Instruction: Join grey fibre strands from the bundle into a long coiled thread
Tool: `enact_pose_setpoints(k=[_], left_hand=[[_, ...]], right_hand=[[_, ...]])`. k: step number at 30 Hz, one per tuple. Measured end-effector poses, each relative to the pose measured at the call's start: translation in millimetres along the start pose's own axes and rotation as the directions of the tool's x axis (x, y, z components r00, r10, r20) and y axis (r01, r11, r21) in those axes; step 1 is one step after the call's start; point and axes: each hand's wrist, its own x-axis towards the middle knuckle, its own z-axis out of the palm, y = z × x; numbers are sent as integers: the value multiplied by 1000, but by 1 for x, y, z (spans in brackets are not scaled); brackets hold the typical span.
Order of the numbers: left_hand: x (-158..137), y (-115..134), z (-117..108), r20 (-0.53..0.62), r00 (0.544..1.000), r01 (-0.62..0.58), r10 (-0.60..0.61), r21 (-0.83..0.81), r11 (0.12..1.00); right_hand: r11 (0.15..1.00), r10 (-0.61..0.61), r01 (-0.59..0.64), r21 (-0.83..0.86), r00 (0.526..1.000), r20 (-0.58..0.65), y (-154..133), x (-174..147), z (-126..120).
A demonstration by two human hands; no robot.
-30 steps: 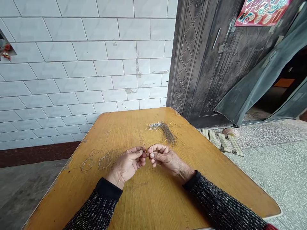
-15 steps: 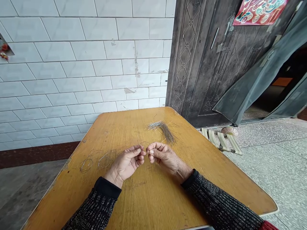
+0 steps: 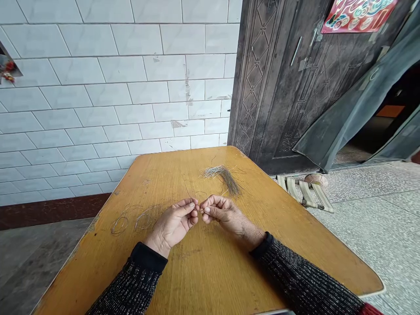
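Note:
My left hand [image 3: 177, 221] pinches a thin wire [image 3: 202, 192] between thumb and forefinger, its other fingers loosely curled. Fingertip to fingertip with it, my right hand [image 3: 225, 215] is closed on the same wire. The wire arches in a small loop above both hands, and a loose end sticks up past the left fingers. Where the fingertips meet, the strand is too fine to follow. Beyond the right hand lies a bent bundle of cut wires [image 3: 229, 181]. Left of the left hand are two wire rings, a near-left ring [image 3: 120, 224] and a second ring [image 3: 143, 221].
The wooden table [image 3: 197, 280] stands against a white tiled wall [image 3: 108, 94]. A dark carved door [image 3: 262, 87] and a grey curtain [image 3: 341, 118] are to the right. On the floor beside the table sits a striped strap stool [image 3: 305, 192].
Both hands stay together over the table, fingertips slightly closer. The wire loop above them stands a little higher. The whole view has shifted slightly.

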Motion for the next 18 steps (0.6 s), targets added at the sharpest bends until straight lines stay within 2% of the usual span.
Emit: enact_pose_setpoints(k=[3,4,6,7,9,11,13,15,18], left_hand=[[-1,1,0,4,1000,-29,29,87,996],[-1,1,0,-3,999,-51,52,146,988],[-1,1,0,-21,993,-105,117,308,946],[-2,1,0,-27,988,-128,152,403,906],[-2,-1,2,-23,977,-157,211,588,793],[-3,-2,4,-1,970,-167,245,730,663],[-5,-3,8,26,966,-169,259,819,549],[-6,-2,11,38,967,-160,252,860,484],[-7,-2,13,18,977,-127,211,846,517]], right_hand=[[992,35,-35,-121,999,2,-6,2,-7],[979,-4,-4,-204,999,-41,-9,2,-10],[887,-212,127,-445,966,-146,-15,2,-16],[783,-348,201,-589,926,-146,-17,1,-17],[467,-540,306,-829,841,6,-19,-2,-18],[126,-545,358,-925,804,237,-19,-4,-16],[-130,-445,372,-919,807,389,-18,-6,-13],[-291,-357,372,-881,812,461,-17,-7,-10],[-404,-314,348,-846,816,485,-19,-7,-7]])
